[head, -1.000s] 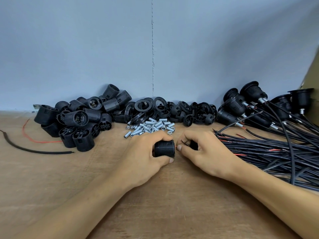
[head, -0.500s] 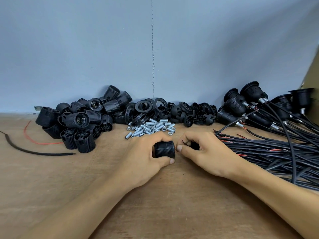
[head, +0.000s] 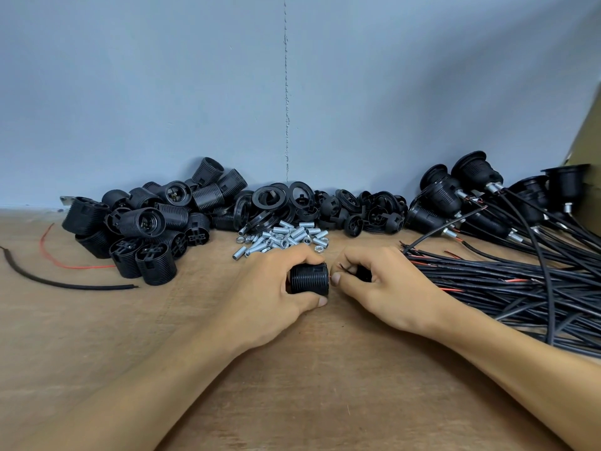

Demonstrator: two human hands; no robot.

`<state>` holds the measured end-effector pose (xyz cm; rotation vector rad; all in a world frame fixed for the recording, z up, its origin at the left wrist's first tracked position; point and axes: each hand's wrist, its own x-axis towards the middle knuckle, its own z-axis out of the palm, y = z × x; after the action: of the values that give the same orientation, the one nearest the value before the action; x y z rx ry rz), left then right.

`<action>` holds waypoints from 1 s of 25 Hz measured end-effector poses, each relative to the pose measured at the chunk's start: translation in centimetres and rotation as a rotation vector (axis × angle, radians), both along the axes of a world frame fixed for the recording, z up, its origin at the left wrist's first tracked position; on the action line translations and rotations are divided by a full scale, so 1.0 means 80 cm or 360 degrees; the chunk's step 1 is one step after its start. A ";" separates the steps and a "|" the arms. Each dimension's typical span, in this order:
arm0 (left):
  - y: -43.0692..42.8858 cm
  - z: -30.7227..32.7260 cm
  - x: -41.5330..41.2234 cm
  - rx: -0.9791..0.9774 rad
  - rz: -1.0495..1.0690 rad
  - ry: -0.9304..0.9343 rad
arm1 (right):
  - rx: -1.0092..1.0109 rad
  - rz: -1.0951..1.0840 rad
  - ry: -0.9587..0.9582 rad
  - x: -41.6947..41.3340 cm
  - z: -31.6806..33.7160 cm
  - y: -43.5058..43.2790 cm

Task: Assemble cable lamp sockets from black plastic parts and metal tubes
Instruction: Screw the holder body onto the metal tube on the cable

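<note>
Socket shell [head: 309, 279], a black ribbed plastic cylinder, lies on its side mid-desk [head: 292, 385], just in front of the shiny threaded tubes [head: 283, 237] heaped toward the back edge. The left hand [head: 270, 294] wraps its grip round it, likely steadying the open end toward the right hand [head: 387, 288]. That grip pinches thin wire ends [head: 341, 266] and holds a black part [head: 363, 274], seemingly to feed them in.

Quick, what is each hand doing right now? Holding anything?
Left hand: closed, gripping a threaded black socket shell.
Right hand: closed, fingers curled round a small black part, mostly hidden.
</note>
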<state>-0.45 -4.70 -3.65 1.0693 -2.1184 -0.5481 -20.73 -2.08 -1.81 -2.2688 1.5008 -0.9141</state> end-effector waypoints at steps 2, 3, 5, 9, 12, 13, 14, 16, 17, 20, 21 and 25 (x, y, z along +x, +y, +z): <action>-0.002 0.000 0.001 -0.0015 0.0000 -0.0018 | 0.0003 0.0001 -0.0022 -0.001 -0.001 0.000; -0.002 0.000 0.001 -0.0027 0.0004 -0.0032 | 0.0005 0.0000 -0.0035 -0.002 -0.001 0.000; -0.002 -0.001 0.001 -0.0041 0.0008 -0.0052 | 0.0003 0.0001 -0.0047 -0.003 -0.002 -0.001; -0.002 -0.003 -0.001 -0.0027 0.0014 -0.0012 | -0.0003 0.0001 -0.0042 -0.003 -0.001 -0.003; -0.001 -0.003 -0.001 -0.0038 0.0013 -0.0026 | 0.0002 0.0002 -0.0051 -0.003 -0.002 -0.003; -0.001 -0.002 -0.001 -0.0039 0.0014 -0.0032 | 0.0000 0.0004 -0.0052 -0.003 -0.002 -0.003; 0.000 -0.003 -0.001 -0.0038 0.0017 -0.0034 | 0.0000 0.0008 -0.0055 -0.003 -0.001 -0.003; 0.001 -0.003 -0.001 -0.0038 0.0032 -0.0039 | 0.0000 0.0017 -0.0063 -0.003 -0.001 -0.003; 0.001 -0.003 -0.001 -0.0039 0.0038 -0.0042 | 0.0004 0.0015 -0.0065 -0.003 -0.001 -0.002; -0.001 -0.005 0.000 -0.0002 0.0014 -0.0017 | 0.0032 -0.0002 -0.0081 -0.001 -0.001 -0.003; -0.002 -0.006 0.001 0.0025 0.0002 -0.0016 | 0.0045 -0.0004 -0.0093 -0.001 0.000 -0.004; -0.008 -0.009 0.004 0.0131 -0.0056 0.0091 | 0.0139 0.0037 -0.0211 -0.004 0.000 -0.003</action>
<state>-0.15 -5.35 -4.34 1.0502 -2.0838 -0.6801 -21.04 -2.33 -1.78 -2.1161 1.4261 -0.9535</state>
